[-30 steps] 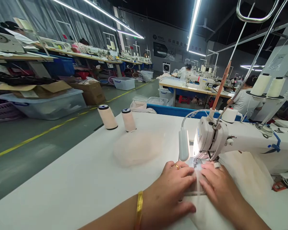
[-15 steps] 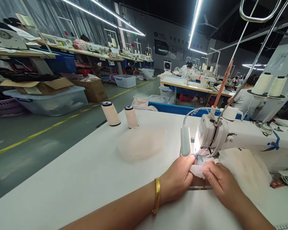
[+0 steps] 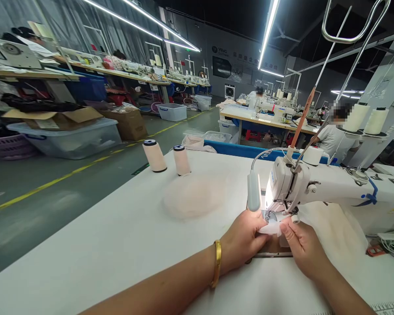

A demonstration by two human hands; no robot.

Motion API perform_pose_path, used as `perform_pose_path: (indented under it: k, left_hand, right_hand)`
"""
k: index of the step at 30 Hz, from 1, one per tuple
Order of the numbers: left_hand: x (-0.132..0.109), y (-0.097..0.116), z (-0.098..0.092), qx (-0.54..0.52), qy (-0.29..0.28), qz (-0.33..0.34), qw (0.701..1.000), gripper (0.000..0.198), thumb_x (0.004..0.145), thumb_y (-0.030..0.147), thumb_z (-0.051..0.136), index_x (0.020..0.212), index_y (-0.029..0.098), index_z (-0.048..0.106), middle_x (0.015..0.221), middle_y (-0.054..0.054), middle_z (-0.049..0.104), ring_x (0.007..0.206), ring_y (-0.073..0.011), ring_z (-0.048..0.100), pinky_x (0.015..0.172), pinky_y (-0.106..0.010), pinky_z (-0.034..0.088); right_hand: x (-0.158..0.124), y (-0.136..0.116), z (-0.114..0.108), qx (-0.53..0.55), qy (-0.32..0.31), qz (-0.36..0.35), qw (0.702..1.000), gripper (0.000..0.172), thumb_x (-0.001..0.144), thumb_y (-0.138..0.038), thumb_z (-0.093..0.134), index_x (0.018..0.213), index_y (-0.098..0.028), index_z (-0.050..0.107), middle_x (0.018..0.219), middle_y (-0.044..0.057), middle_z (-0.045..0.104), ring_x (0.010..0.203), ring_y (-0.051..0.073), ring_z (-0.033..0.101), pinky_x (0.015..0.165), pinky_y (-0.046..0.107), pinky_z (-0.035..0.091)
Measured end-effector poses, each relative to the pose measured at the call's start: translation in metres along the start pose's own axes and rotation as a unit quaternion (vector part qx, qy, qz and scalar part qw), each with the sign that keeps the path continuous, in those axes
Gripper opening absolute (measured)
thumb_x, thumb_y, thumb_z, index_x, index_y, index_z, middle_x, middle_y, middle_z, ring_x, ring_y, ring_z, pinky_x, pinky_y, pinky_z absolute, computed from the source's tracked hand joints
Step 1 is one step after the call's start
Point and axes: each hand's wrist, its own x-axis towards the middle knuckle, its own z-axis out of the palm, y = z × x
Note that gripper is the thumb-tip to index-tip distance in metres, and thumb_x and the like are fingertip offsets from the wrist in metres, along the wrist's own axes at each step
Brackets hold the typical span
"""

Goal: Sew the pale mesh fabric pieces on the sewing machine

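Fabric scrap [image 3: 271, 228] is pinched by left hand [image 3: 245, 241] and right hand [image 3: 301, 247], both grips closed, beside the sewing machine [image 3: 318, 189] needle; a slip there risks a pricked finger.

Your sewing machine [image 3: 315, 188] stands on the table [image 3: 118, 245], ahead to your right. Your left hand [image 3: 243, 240] and right hand [image 3: 298, 245] meet just before its needle, each gripping the fabric piece [image 3: 272, 228] between them. A fabric pile [image 3: 193, 197] lies left of the machine, with two thread cones [image 3: 154, 155] behind it.
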Motion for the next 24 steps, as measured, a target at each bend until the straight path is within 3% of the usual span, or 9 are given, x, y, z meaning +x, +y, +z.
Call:
perform_pose_path:
  k: [4,8,18,24]
  left_hand:
    - [-0.013,0.003,-0.001,0.034,0.005,0.086,0.996,0.025,0.087,0.013,0.065,0.063,0.019,0.064,0.077,-0.002,0.059,0.073,-0.0156,0.052,0.068,-0.03,0.038]
    - [-0.029,0.01,-0.004,0.069,-0.026,0.118,0.99,0.02,0.09,0.009,0.064,0.081,0.024,0.073,0.087,0.001,0.07,0.08,-0.0169,0.056,0.08,-0.035,0.038]
    - [-0.028,0.005,-0.009,0.104,-0.022,0.116,0.987,0.02,0.09,0.008,0.067,0.089,0.026,0.076,0.087,0.003,0.074,0.08,-0.0173,0.057,0.081,-0.037,0.037]
    - [-0.02,-0.005,-0.008,0.136,-0.014,0.116,0.984,0.02,0.085,0.006,0.068,0.087,0.024,0.076,0.087,0.002,0.074,0.078,-0.0182,0.058,0.071,-0.036,0.035]
  right_hand:
    - [-0.005,-0.001,-0.007,-0.057,-0.108,-0.092,0.988,0.043,0.113,-0.04,0.035,0.075,-0.022,0.044,0.073,-0.002,0.056,0.07,0.017,0.053,0.071,0.029,0.04]
    - [-0.009,-0.007,-0.013,-0.077,-0.183,-0.128,0.972,0.035,0.113,-0.04,0.041,0.083,-0.023,0.05,0.083,-0.001,0.063,0.078,0.018,0.056,0.081,0.033,0.041]
    - [-0.008,-0.005,-0.01,-0.101,-0.174,-0.119,0.972,0.029,0.111,-0.036,0.044,0.087,-0.023,0.053,0.086,0.001,0.064,0.082,0.021,0.056,0.081,0.035,0.042]
    - [-0.005,-0.003,-0.007,-0.118,-0.182,-0.111,0.97,0.02,0.11,-0.029,0.046,0.094,-0.023,0.055,0.093,0.002,0.067,0.086,0.022,0.058,0.079,0.037,0.044]
